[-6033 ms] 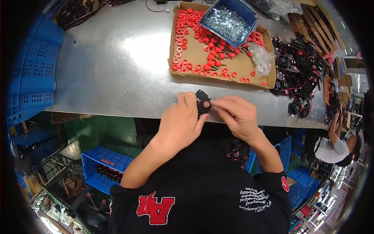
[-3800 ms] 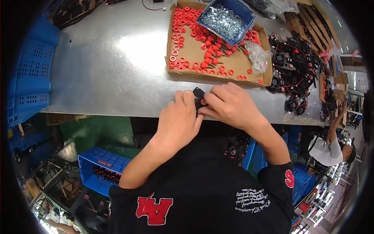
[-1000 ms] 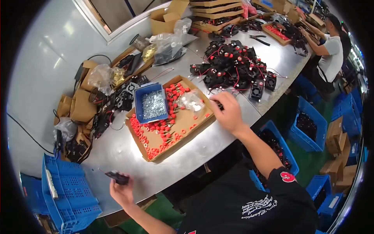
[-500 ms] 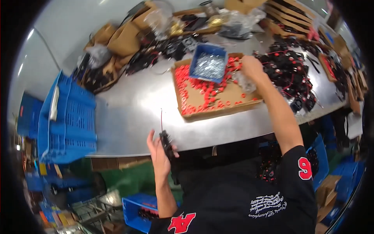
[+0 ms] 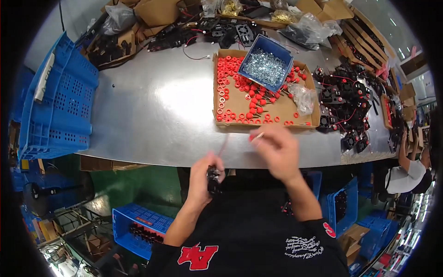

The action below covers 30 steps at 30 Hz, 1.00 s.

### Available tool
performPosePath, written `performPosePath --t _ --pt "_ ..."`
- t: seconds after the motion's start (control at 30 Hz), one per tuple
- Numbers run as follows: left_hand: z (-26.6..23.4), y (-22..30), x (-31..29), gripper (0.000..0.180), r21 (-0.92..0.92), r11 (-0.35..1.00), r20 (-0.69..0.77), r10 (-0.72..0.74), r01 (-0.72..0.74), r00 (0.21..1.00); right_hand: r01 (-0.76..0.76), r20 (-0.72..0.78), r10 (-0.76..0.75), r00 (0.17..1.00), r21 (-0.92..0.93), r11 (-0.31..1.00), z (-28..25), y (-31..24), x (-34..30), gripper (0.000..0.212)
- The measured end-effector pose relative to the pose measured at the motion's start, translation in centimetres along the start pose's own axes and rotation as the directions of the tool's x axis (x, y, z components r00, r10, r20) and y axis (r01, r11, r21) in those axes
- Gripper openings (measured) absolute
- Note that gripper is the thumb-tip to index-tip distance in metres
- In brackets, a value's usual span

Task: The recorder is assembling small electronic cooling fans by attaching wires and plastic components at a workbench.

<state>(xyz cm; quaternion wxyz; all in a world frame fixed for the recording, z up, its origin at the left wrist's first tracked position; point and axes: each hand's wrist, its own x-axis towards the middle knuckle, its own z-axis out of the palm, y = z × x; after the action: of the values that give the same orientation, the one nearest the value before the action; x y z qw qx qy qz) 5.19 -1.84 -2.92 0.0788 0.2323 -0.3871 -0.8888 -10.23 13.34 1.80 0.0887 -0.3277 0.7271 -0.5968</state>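
Just over the table's front edge, my left hand [image 5: 199, 181] is closed around a small black plastic part [image 5: 213, 180]. A thin red wire [image 5: 224, 145] rises from that part, smeared by motion. To the right, my right hand [image 5: 280, 152] pinches a small red-capped piece with a metal pin [image 5: 254, 137] between thumb and fingertips. Both hands are in front of a shallow cardboard tray [image 5: 281, 116] of loose red rings and red-capped pins [image 5: 258, 102]. A blue bin [image 5: 249, 75] of small shiny metal hardware [image 5: 266, 67] sits tilted on the tray's back part.
A large blue crate [image 5: 69, 99] stands at the table's left end. Black fan-like assemblies with red wires [image 5: 344, 99] are heaped right of the tray. Cardboard boxes [image 5: 159, 16] and plastic bags line the back. Another person [image 5: 406, 173] is at the far right.
My right hand has left the tray's right side and come toward me, now holding a red-capped piece. My left hand has moved right with the black part and closed more around it.
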Motion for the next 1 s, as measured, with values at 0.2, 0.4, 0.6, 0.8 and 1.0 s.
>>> performPosePath --t 0.2,0.4,0.6,0.8,1.0 --pt "2.6 1.2 -0.4 0.032 0.124 0.991 0.06 -0.058 0.05 0.997 0.17 0.14 -0.158 0.977 -0.08 0.982 2.8 0.0 -1.4 0.019" --pt "0.5 1.0 -0.2 0.035 0.076 0.997 0.011 -0.033 0.032 0.999 0.085 0.263 -0.04 0.964 -0.161 0.983 1.0 0.9 4.8 0.017" --pt "-0.7 1.5 -0.7 0.032 0.04 0.997 0.031 -0.061 0.06 0.998 0.327 0.367 -0.048 0.929 -0.756 0.567 -0.1 5.8 11.6 0.012" --pt "0.3 1.6 -1.0 0.032 0.061 0.996 -0.033 -0.056 0.058 0.998 0.356 0.435 0.064 0.898 -0.804 0.475 0.3 4.1 13.1 0.01" --pt "0.4 1.7 -1.1 0.033 0.049 0.996 -0.035 -0.069 0.071 0.997 0.487 0.561 -0.073 0.825 -0.638 0.597 0.1 5.0 12.7 0.016"
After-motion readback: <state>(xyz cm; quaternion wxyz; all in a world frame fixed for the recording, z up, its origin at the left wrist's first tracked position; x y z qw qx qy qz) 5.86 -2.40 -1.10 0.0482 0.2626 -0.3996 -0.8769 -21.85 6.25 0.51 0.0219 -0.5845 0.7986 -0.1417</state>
